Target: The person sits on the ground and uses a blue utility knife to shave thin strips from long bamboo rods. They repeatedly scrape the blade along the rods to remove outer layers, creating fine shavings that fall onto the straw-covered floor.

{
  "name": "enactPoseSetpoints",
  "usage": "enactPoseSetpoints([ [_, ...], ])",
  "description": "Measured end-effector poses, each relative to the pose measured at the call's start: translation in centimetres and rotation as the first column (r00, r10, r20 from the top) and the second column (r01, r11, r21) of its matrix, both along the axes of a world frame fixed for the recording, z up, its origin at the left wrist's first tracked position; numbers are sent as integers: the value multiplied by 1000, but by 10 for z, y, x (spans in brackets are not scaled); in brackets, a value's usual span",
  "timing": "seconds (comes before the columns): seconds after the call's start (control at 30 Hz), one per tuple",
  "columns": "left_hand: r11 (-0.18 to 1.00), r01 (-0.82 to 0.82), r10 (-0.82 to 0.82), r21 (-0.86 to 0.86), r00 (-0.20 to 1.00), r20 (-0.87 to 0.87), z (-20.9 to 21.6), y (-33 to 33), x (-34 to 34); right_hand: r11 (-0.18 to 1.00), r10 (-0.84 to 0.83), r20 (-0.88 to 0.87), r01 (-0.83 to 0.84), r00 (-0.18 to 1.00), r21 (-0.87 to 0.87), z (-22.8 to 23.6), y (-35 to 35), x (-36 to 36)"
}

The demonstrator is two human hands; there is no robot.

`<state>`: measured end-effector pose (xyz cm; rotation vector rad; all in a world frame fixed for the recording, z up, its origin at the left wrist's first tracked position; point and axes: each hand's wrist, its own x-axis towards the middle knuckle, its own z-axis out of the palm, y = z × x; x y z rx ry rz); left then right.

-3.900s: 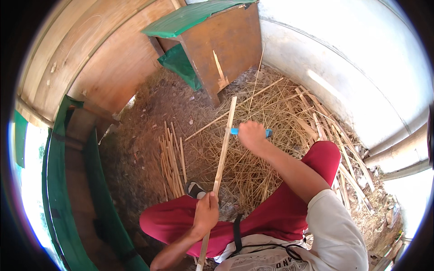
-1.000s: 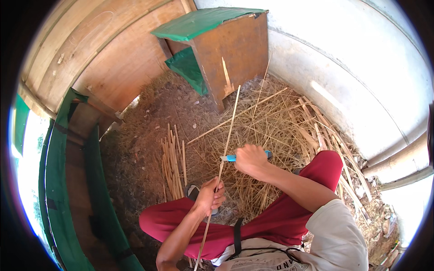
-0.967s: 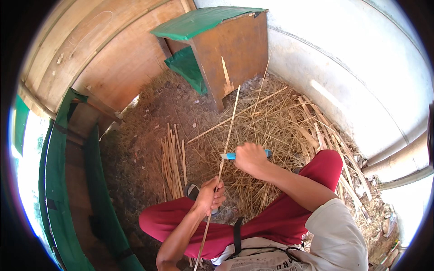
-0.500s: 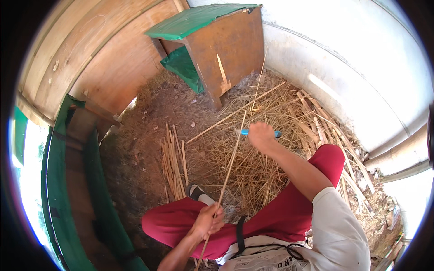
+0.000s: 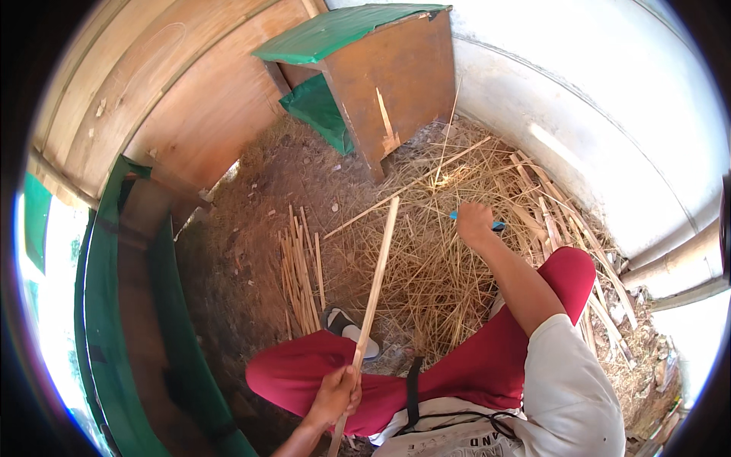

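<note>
On my left, a loose row of thin, straw-coloured slats [image 5: 298, 274] lies on the brown earth floor [image 5: 259, 228], running away from me. Next, my left hand [image 5: 336, 396] has its fingers wrapped closely around the lower part of a long, flat, pale-yellow strip of wood or bamboo [image 5: 377, 286], held in front of my bent leg in dark red trousers [image 5: 304, 369]. I judge the strip light and fairly stiff, springy toward its thin far end, with edges that may splinter; the lower part seems the steadiest hold. Its long axis rises from the lower edge, leaning slightly right, the free end pointing away from me. Beyond it spreads a tangled heap of dry, golden shavings [image 5: 426, 289]. Furthest right, my right hand [image 5: 474, 222] is curled in a fist around a slim blue-handled tool [image 5: 499, 226], lying crosswise, apart from the strip; I cannot make out its blade.
</note>
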<state>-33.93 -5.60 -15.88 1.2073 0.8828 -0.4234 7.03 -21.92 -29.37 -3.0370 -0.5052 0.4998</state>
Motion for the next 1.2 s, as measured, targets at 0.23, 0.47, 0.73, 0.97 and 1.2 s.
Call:
enactPoseSetpoints([
  [0.23, 905, 196, -281, 378, 942, 184, -14, 4, 56, 873, 19, 27, -29, 999, 488, 86, 21, -48],
  [0.47, 822, 241, -365, 516, 918, 153, -10, -3, 99, 794, 273, -96, -168, 957, 584, 87, 20, -107],
  [0.73, 523, 154, -429, 838, 897, 102, -41, -13, 115, 797, 386, 74, -373, 919, 475, 89, 22, -125],
  [0.97, 383, 167, -469, 909, 883, 36, -41, -23, 126, 805, 397, 148, -421, 906, 417, 86, 26, -129],
  [1.2, 347, 191, -446, 918, 895, -18, -45, -25, 127, 808, 348, 263, -431, 900, 403, 59, 39, -118],
])
